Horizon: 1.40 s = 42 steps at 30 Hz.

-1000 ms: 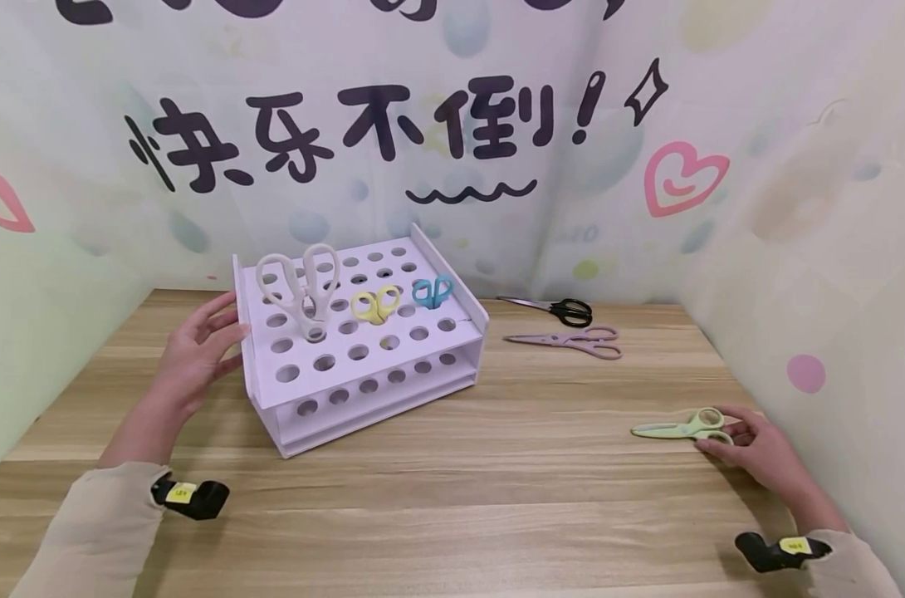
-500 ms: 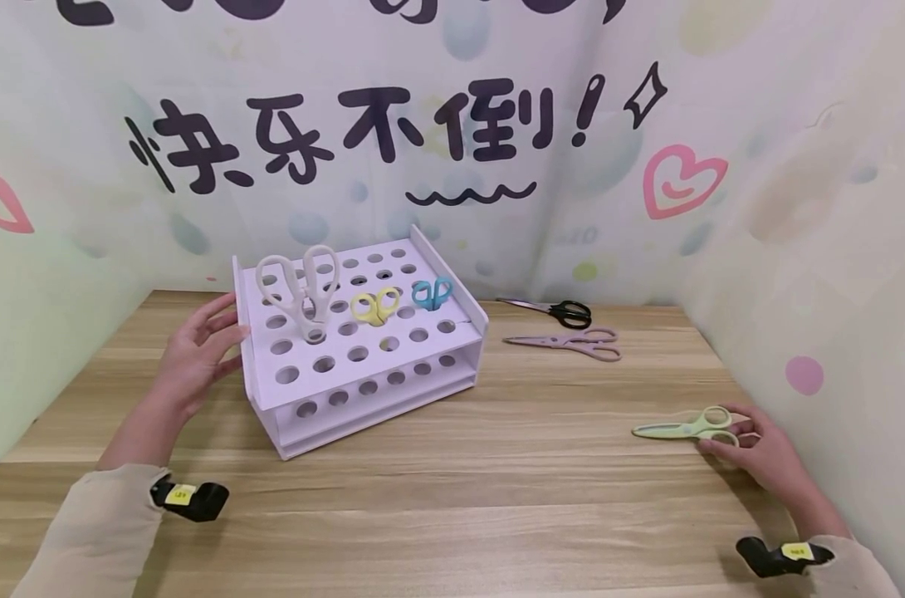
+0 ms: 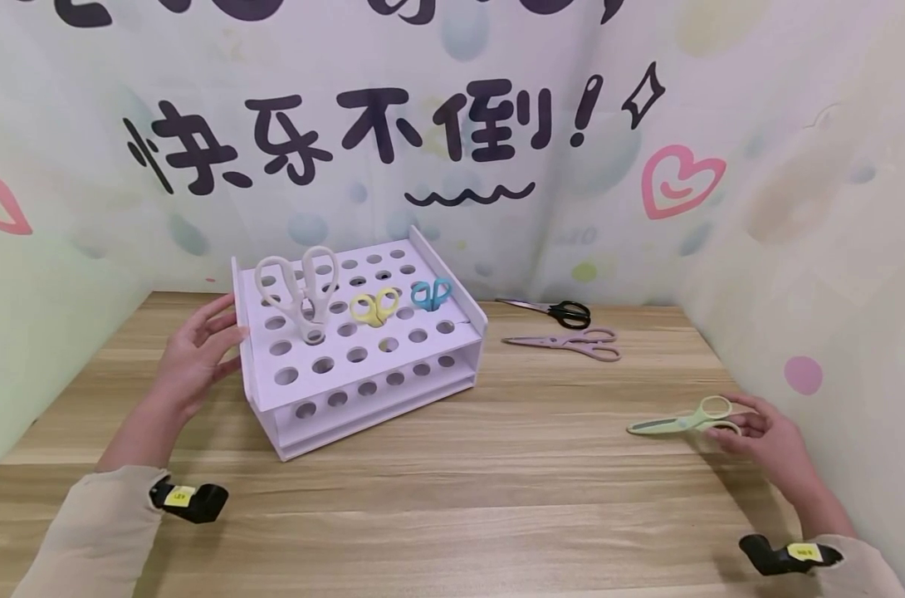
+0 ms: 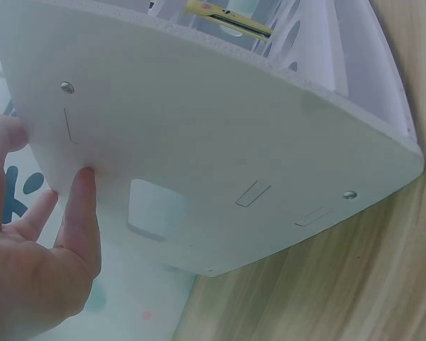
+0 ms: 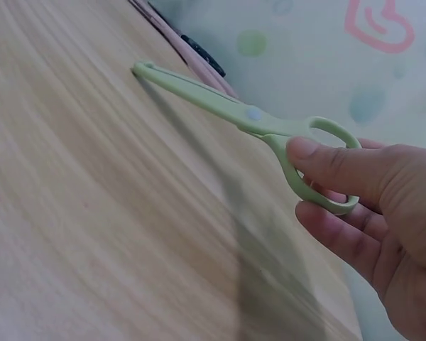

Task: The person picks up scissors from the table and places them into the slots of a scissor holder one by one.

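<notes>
A pair of light green scissors is pinched at its handle loops by my right hand, near the right side of the table. In the right wrist view the thumb lies on one handle, the blades point away from the palm, and the handles stand above their shadow. My left hand touches the left side panel of a white rack with its fingertips, fingers spread. Upright in the rack's round holes stand white scissors, small yellow scissors and small blue scissors.
Black-handled scissors and pink scissors lie on the wooden table to the right of the rack. A printed cloth hangs behind and along both sides of the table.
My right hand has lifted the handles of the green scissors a little off the table, and their tilt has shifted slightly. The left hand and the rack stay in place.
</notes>
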Each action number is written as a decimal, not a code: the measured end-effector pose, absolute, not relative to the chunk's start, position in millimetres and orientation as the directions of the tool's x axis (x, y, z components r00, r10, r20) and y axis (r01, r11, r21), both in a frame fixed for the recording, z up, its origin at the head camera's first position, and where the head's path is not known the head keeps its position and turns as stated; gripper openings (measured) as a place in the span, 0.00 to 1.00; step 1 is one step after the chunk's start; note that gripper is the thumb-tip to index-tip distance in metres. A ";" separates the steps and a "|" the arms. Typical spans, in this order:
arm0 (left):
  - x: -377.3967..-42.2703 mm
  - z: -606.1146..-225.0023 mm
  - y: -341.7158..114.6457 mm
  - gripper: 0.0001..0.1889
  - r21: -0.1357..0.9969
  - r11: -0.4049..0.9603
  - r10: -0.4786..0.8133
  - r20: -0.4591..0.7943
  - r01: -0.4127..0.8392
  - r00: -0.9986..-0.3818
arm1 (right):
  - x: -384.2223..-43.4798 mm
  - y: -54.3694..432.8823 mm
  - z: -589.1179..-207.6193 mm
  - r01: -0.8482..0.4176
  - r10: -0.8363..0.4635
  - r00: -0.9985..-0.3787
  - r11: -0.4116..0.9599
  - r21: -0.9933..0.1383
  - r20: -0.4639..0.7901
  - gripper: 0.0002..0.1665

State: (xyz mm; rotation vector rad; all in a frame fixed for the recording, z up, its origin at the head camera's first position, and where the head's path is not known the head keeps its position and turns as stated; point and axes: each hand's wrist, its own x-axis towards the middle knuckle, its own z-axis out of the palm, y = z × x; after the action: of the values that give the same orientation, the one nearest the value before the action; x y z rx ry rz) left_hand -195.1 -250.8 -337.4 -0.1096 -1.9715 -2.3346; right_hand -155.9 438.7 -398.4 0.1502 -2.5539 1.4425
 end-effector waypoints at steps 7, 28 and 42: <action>-194.9 -337.1 -250.8 0.30 0.981 -0.160 -0.018 0.106 0.108 -0.994 | -154.4 432.9 -392.8 -0.251 -0.026 -0.963 0.433 -0.866 0.267 0.30; -194.7 -338.3 -250.3 0.28 0.975 -0.184 -0.015 0.126 0.127 -0.992 | -159.8 433.2 -381.7 -0.300 -0.049 -0.949 0.440 -0.846 0.311 0.26; -194.3 -337.6 -250.5 0.29 0.976 -0.180 -0.022 0.119 0.121 -0.993 | -163.2 405.8 -358.8 -0.342 -0.108 -0.938 0.441 -0.830 0.329 0.27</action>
State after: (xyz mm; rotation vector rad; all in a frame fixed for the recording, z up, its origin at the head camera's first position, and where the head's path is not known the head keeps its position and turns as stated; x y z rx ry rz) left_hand -194.3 -250.5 -337.6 -0.1190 -1.9492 -2.3407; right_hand -163.2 405.8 -358.8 0.3915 -2.4659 1.4991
